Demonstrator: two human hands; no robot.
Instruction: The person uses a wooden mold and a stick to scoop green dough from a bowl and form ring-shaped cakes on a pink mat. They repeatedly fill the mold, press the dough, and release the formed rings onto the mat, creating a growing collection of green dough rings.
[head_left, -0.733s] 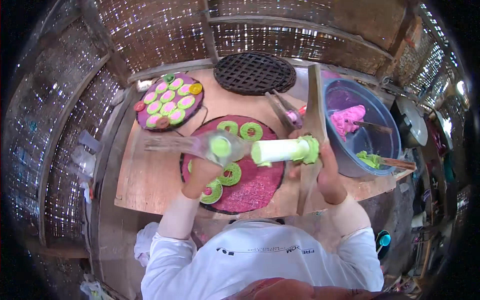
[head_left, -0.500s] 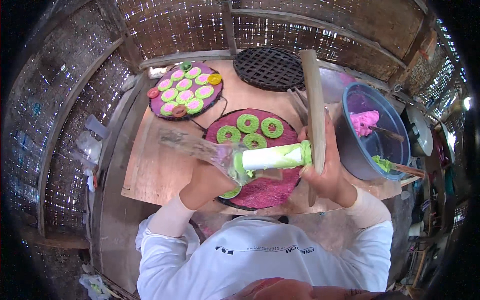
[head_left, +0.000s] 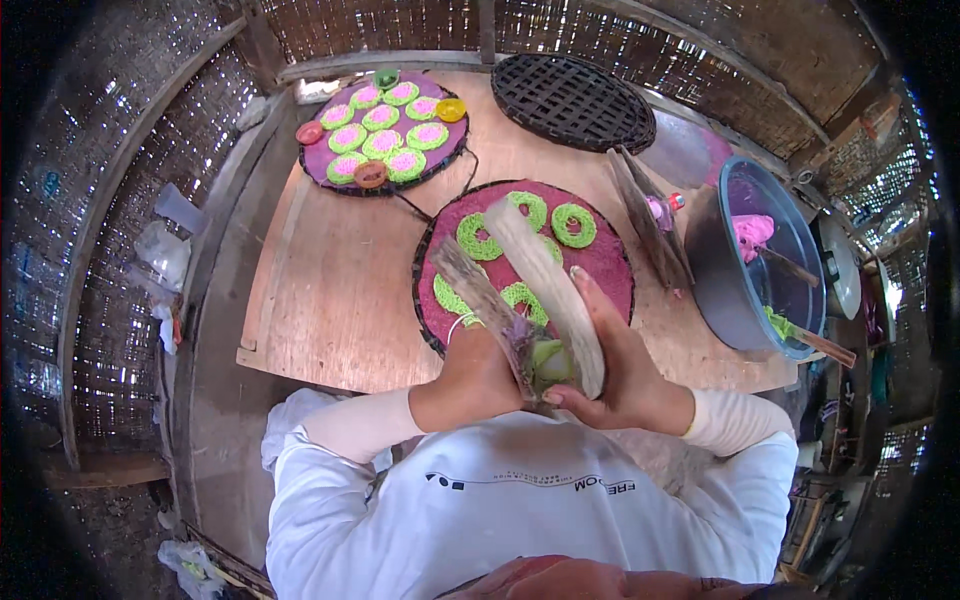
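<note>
My left hand (head_left: 475,375) is closed round a weathered wooden bar (head_left: 472,285), part of a two-piece hand press. My right hand (head_left: 640,375) grips the press's paler, curved bar (head_left: 535,262), with its thumb bent toward me. Between the two bars shows the clear, greenish cylinder (head_left: 550,362) of the press, close to my chest. Just beyond lies a round woven tray (head_left: 600,285) lined in magenta. Several lacy green dough rings (head_left: 573,226) lie on it, some partly hidden by the press and my hands.
At the far left, a second round tray (head_left: 318,172) bears green rings with pink centres and small coloured moulds. A black lattice tray (head_left: 575,100) lies at the back. On the right, wooden pieces (head_left: 655,225) lie beside a blue-grey tub (head_left: 715,290) holding pink and green dough.
The two bars have come together, and the white plunger coated in green dough no longer shows between them. Both hands have drawn nearer my chest, uncovering more rings.
</note>
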